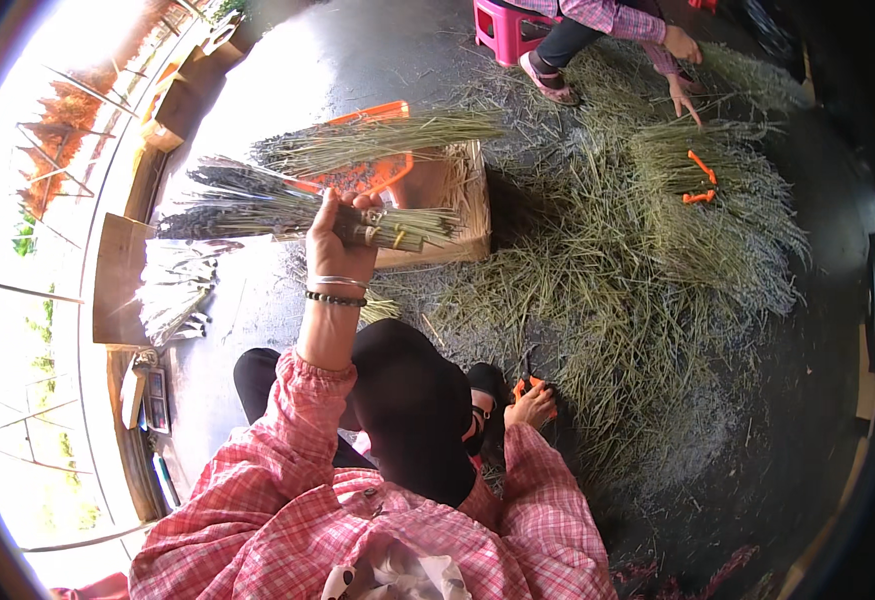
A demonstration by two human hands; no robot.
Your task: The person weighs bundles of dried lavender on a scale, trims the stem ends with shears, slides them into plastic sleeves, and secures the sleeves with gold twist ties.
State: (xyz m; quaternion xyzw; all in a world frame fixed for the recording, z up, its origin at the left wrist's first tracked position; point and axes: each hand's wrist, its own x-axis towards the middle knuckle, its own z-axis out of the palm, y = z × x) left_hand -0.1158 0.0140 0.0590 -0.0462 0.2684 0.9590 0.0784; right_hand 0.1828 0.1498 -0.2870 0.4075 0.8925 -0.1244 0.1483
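Observation:
My left hand is raised over the cardboard box and grips several bundles of dried lavender. Their dark flower heads point left, and the cut stems, with yellowish bands, stick out to the right. Low beside my foot, my right hand holds orange-handled pruning shears, the dark blades pointing away from me. Whether the blades are apart is too small to tell. A loose bunch of lavender lies across an orange plastic basket and the cardboard box in front of me.
Cut stems cover the floor ahead and to the right. Orange-handled shears rest on a lavender pile. Another person's hand touches that pile near a pink stool. Wrapped items in clear plastic lie by a carton at left.

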